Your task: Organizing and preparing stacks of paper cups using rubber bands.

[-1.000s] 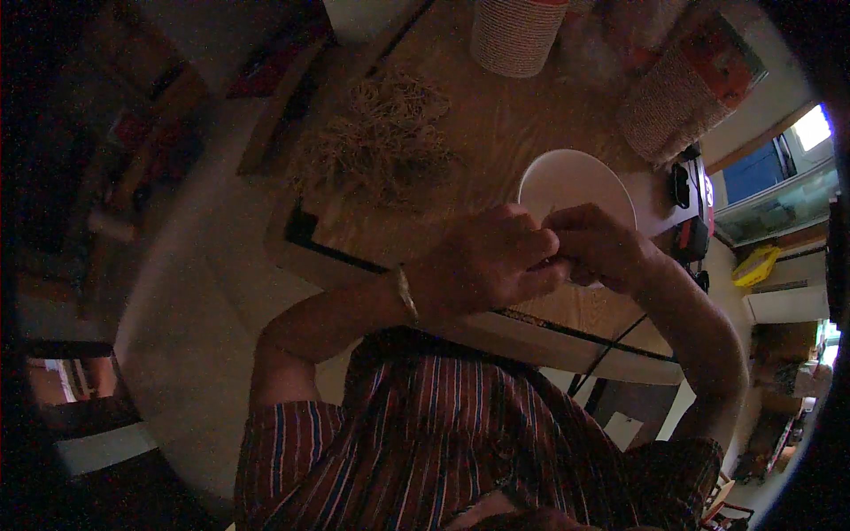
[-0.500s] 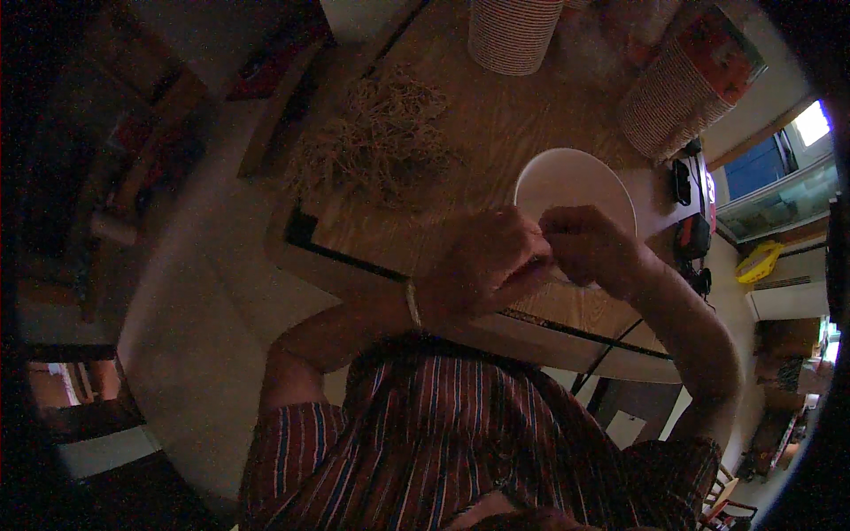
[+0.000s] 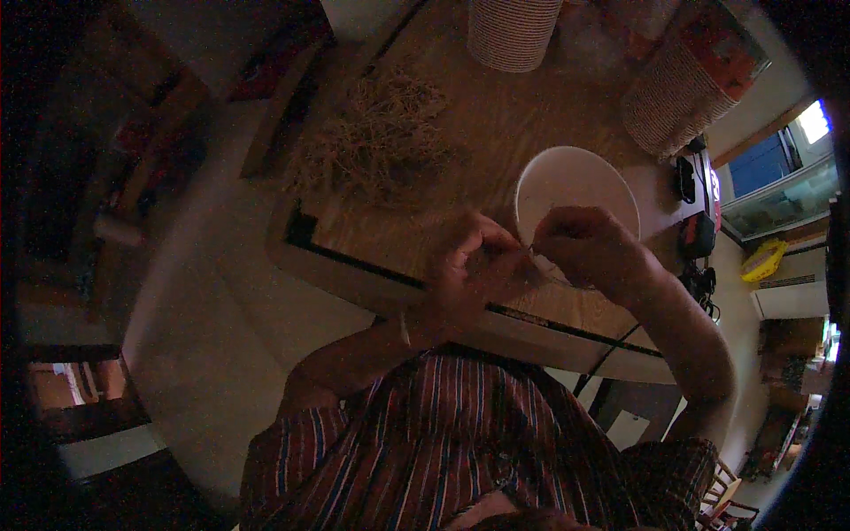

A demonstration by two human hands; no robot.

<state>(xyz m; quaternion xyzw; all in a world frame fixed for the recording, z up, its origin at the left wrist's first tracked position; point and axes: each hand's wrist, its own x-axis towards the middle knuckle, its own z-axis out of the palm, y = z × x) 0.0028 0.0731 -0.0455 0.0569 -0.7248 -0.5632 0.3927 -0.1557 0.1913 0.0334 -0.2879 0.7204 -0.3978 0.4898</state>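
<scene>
Over the near rim of a round white tub [image 3: 577, 173], my two hands meet at the fingertips. My left hand [image 3: 485, 264], with a thin band at its wrist, is turned partly palm up, its fingers curled and the tips pinched together. My right hand [image 3: 591, 250] is closed in a pinch against them. Something small and thin seems to be between the fingertips, too dark to make out. Left of the tub, a tangled heap of dry, pale brown stems or roots [image 3: 376, 142] lies on the wooden table [image 3: 496, 124].
A tall stack of nested tubs [image 3: 509, 35] stands at the far edge, with another stack [image 3: 677, 102] leaning at the far right. Clear plastic wrapping [image 3: 595, 44] lies between them. Dark small devices [image 3: 697, 232] line the right side. The table's dark near edge [image 3: 567, 327] runs below my hands.
My left hand has rolled from back-up to partly palm-up, drawing slightly left and opening its curl. My right hand stays almost in place over the tub's rim.
</scene>
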